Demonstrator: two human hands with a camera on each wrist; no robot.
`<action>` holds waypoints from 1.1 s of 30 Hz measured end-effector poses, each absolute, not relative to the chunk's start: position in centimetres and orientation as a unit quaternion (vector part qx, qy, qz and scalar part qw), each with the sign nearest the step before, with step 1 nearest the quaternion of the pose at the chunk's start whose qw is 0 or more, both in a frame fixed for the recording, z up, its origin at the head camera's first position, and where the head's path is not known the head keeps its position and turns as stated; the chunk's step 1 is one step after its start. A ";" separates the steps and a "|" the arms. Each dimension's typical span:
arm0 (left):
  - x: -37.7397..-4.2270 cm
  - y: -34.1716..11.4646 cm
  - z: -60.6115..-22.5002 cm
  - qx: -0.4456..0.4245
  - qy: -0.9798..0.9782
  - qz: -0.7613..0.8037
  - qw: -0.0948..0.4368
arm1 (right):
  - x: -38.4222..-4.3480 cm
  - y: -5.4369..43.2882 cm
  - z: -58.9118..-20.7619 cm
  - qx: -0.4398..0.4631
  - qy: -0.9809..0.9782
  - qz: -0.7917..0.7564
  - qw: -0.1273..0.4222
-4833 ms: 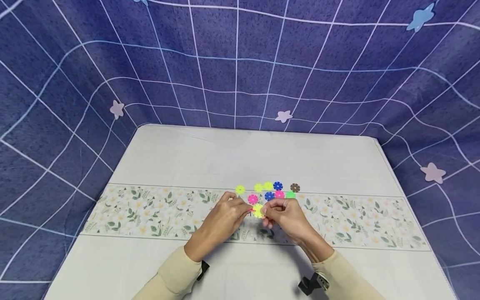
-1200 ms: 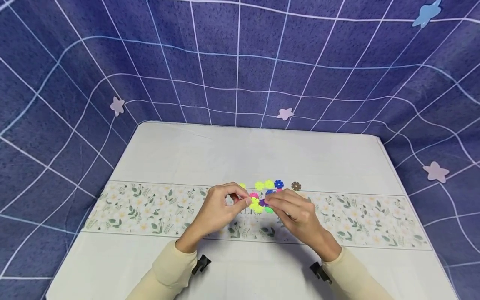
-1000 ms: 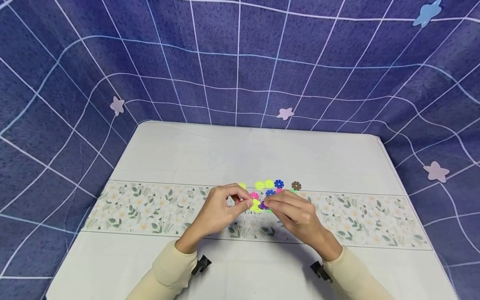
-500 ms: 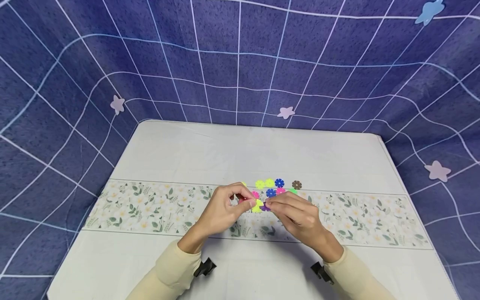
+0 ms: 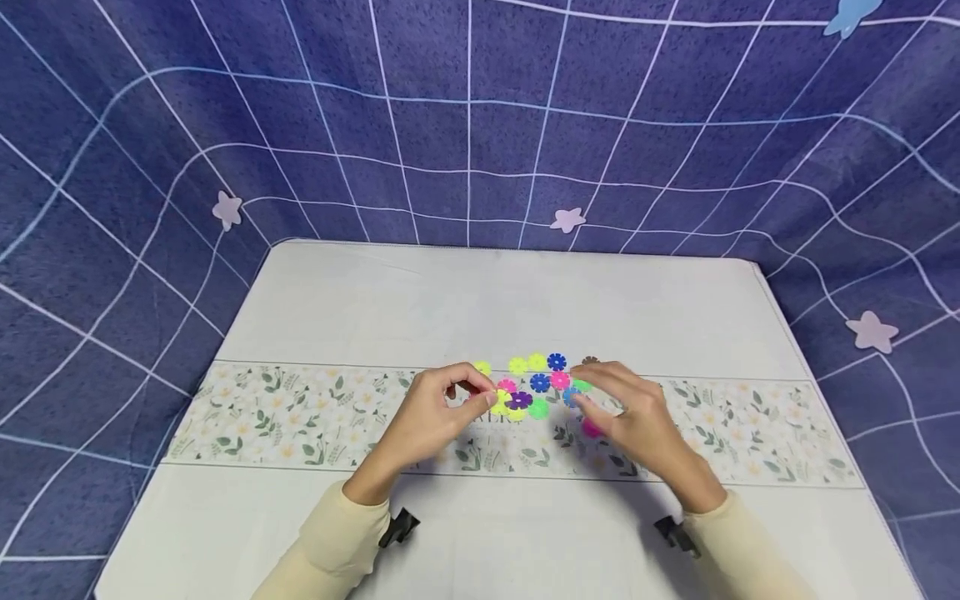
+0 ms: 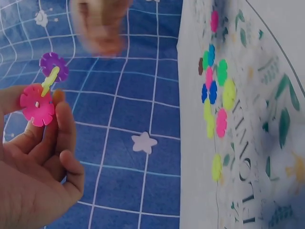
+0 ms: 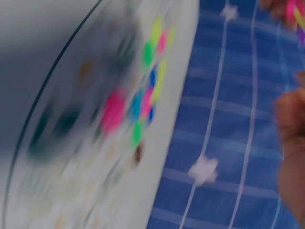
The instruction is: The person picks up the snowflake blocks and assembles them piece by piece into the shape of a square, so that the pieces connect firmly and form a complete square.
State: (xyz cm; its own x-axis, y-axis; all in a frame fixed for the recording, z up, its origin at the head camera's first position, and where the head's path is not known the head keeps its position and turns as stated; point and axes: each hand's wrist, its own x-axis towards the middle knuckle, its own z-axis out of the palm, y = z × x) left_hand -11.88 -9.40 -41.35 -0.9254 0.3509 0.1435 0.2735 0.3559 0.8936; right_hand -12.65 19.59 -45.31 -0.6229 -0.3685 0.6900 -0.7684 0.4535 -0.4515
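Left wrist: left hand [image 6: 35,174] pinches joined pink, yellow, purple discs [image 6: 49,82].

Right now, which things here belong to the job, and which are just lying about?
In the job:
pink disc, yellow disc and purple disc, joined in the left hand
loose discs, likely further parts, near the right hand

Only surroundings:
starry curtain
floral-banded tablecloth

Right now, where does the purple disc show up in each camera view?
Head: purple disc slightly right of centre, in the lower half.
Left wrist: purple disc in the upper left.
Right wrist: purple disc near the top, cut off by the right edge.
Shared landmark: brown disc, visible in all three.
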 end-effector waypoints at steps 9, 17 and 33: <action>-12.1 -9.6 -41.8 0.190 0.827 0.528 0.023 | -11.5 22.7 -49.5 0.238 -0.946 0.221 0.021; -12.0 -9.4 -42.2 0.204 0.833 0.514 0.005 | -11.0 21.9 -50.3 0.206 -0.959 0.194 0.032; -11.9 -9.9 -42.1 0.196 0.835 0.515 -0.002 | -11.2 23.1 -49.0 0.124 -0.930 0.339 -0.073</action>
State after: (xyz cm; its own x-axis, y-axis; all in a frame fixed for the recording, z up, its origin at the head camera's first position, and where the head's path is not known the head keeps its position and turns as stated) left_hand -11.88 -9.91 -42.06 -0.9228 0.3261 0.2050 0.3296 0.3930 0.8585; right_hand -11.17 23.08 -48.99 -0.9587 -0.2795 -0.0521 -0.1805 0.7401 -0.6478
